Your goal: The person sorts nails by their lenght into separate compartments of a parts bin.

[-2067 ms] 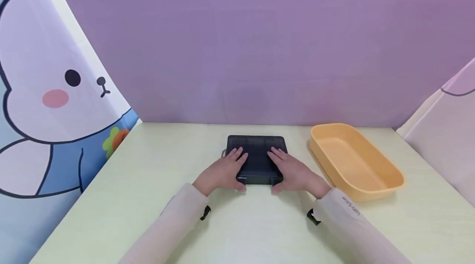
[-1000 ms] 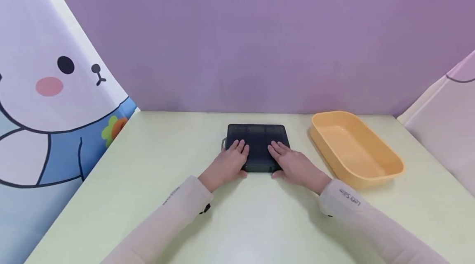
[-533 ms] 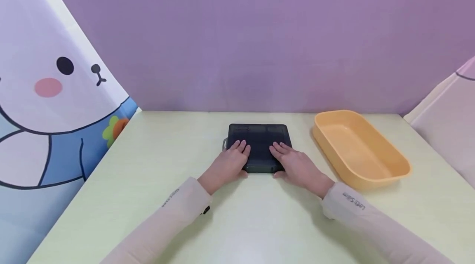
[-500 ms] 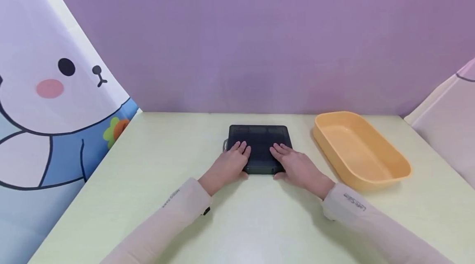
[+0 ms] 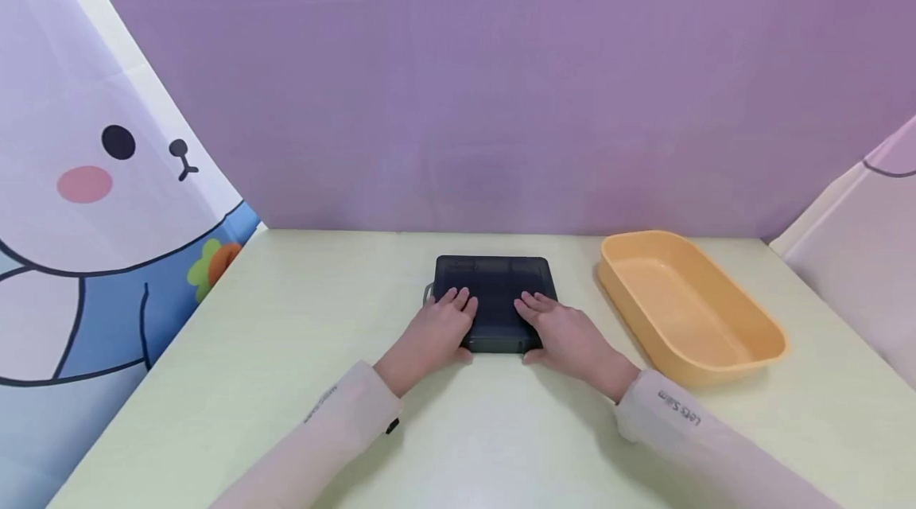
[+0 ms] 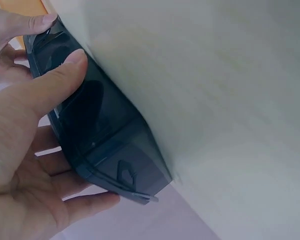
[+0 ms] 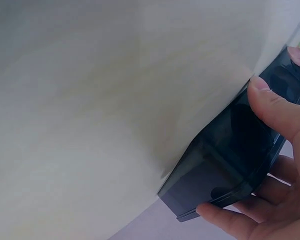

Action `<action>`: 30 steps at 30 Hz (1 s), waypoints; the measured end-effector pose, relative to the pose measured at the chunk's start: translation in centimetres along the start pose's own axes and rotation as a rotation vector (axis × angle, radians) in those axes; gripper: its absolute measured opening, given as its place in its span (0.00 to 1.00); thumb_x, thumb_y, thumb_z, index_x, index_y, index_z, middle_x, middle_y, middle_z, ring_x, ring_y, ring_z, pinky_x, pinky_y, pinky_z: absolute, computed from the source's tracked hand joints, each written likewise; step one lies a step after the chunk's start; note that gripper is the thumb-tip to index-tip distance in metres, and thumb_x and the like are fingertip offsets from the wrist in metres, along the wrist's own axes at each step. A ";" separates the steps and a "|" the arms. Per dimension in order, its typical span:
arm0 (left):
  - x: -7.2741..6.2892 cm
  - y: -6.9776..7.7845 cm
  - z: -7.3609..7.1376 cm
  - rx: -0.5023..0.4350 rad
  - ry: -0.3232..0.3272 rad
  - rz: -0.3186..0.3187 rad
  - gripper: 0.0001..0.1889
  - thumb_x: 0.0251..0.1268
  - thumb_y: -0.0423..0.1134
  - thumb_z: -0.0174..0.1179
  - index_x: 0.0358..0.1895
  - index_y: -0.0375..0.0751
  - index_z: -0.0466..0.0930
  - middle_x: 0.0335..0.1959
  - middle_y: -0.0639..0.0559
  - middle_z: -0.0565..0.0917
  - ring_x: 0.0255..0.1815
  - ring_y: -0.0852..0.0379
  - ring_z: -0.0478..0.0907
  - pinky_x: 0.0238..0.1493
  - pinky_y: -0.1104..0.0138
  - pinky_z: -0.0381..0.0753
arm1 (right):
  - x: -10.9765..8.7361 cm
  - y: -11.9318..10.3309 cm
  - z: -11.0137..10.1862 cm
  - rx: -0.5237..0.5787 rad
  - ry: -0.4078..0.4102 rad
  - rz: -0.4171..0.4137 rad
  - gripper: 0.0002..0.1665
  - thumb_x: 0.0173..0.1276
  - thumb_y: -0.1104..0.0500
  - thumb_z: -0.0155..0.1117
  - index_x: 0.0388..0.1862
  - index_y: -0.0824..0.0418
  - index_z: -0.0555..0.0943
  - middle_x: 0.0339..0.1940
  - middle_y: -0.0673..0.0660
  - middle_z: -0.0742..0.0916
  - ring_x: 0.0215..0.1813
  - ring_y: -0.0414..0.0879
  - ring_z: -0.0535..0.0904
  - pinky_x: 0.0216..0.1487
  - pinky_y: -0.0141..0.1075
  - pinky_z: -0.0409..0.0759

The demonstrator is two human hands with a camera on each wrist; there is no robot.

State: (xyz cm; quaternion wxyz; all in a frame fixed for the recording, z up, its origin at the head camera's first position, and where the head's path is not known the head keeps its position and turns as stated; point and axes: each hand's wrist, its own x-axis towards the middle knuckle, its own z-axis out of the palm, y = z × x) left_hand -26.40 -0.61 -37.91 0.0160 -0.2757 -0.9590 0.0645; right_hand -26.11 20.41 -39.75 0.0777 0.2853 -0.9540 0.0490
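A dark, see-through plastic case lies flat on the pale table, its lid down. My left hand grips its near left part, fingers on the lid and thumb against the front wall. On the near right, my right hand holds it the same way. In the left wrist view the left thumb lies on the front wall of the case, and a small loop shows at its end. The right wrist view shows the right thumb on that wall of the case. What the case contains cannot be made out.
An orange-yellow plastic tray stands to the right of the case, close to the right forearm. Behind the pale table rises a purple backdrop. A cartoon-printed cloth hangs at the left.
Two latch tabs that stuck out at the case's front edge about two seconds ago no longer stick out. Since then both hands have stayed on the case; the head view has shifted slightly.
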 end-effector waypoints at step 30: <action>-0.6 -3.8 -0.8 -0.241 0.058 0.034 0.32 0.71 0.55 0.50 0.70 0.38 0.63 0.72 0.40 0.63 0.72 0.45 0.61 0.67 0.48 0.65 | 0.5 2.1 -2.1 0.146 0.022 -0.072 0.37 0.63 0.48 0.66 0.66 0.65 0.70 0.67 0.65 0.74 0.62 0.60 0.75 0.59 0.52 0.75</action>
